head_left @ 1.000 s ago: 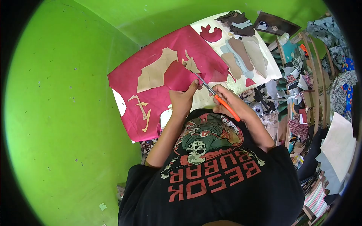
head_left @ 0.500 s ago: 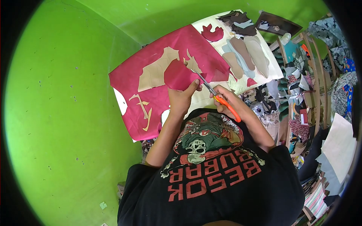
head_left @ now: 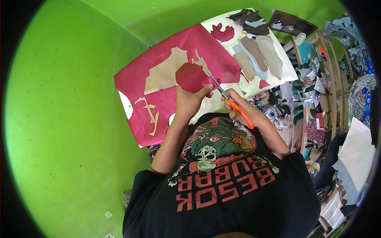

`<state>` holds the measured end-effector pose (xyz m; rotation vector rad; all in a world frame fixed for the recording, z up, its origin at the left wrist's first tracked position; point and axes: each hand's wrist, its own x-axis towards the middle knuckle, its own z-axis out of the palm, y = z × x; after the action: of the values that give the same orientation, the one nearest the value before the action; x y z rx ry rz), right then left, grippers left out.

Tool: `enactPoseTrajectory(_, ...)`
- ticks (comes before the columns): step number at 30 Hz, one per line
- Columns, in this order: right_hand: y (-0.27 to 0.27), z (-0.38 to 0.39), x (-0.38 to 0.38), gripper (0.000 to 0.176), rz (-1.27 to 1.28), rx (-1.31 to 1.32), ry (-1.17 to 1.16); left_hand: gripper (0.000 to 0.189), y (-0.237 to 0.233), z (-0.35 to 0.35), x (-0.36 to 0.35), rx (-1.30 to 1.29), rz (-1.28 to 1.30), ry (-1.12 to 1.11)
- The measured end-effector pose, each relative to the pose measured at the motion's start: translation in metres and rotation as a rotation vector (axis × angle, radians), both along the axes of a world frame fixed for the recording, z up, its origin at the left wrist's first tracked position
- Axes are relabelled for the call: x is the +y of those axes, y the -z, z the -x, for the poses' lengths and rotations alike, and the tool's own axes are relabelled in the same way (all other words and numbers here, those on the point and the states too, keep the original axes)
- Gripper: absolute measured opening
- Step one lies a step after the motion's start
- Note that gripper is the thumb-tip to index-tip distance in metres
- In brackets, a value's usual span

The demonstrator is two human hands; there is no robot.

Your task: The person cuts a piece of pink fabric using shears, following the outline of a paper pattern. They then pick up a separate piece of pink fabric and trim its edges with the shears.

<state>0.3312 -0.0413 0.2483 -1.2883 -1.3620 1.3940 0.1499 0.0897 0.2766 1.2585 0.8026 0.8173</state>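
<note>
My left hand (head_left: 189, 102) pinches a dark red piece of leather-like material (head_left: 189, 75) by its lower edge, with the thumb on top. In my right hand (head_left: 235, 100) is a pair of scissors (head_left: 242, 114) with orange handles, the fingers wrapped round them. The scissor blades point up and left, meeting the right edge of the piece near my left thumb. Beneath both hands lies a large red sheet (head_left: 182, 37) of similar material, with tan areas showing in it. How far the blades are apart is hard to make out.
At the table's right end are several sole-shaped pieces (head_left: 269, 57), a dark scrap pile (head_left: 250, 22) and a curved red cutout (head_left: 222, 33). A wooden rack (head_left: 332, 79) stuffed with scraps stands at right. A green wall (head_left: 71, 119) rises at left.
The red piece has turned and shifted slightly right in my left hand. The scissors have barely moved, their tips now beside the piece's right edge.
</note>
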Motion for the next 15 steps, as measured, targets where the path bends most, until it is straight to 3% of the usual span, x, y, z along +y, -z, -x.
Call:
enactPoseTrajectory(5, -0.004, -0.001, 0.002, 0.024, 0.358, 0.209, 0.014, 0.025, 0.0, 0.005, 0.0, -0.018, 0.02, -0.012)
enactPoseTrajectory(12, -0.014, -0.003, -0.003, 0.025, 0.208, 0.199, 0.032, 0.022, 0.006, 0.007, -0.003, 0.005, 0.045, 0.064)
enactPoseTrajectory(15, -0.017, -0.007, -0.004, 0.034, 0.082, -0.029, -0.048, 0.032, 0.007, 0.008, -0.003, 0.036, 0.061, 0.098)
